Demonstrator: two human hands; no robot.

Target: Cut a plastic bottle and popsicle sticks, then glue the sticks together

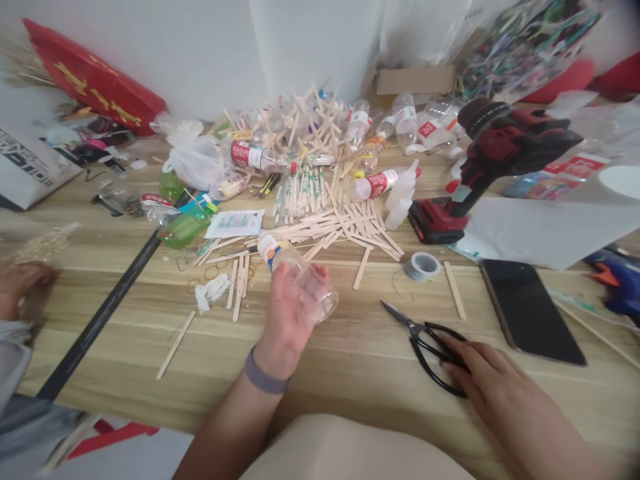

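A clear plastic bottle [316,299] with a blue, orange and white label lies tilted across my left hand [284,320], whose fingers are curled around it. The bottle's base points toward me and its label end points away, above the table. At the right, my right hand [493,377] has its fingers closed on the black handles of a pair of scissors [417,328]. The scissors rest on the tabletop with blades pointing to the upper left. Part of the handles is hidden under my fingers.
Wooden craft sticks [345,230] lie heaped beyond the bottle. A roll of tape [423,266], a phone [533,310] and an upright cordless drill [500,153] stand or lie at right. A green bottle [185,228] lies left. Another person's hand [20,283] rests at the left edge.
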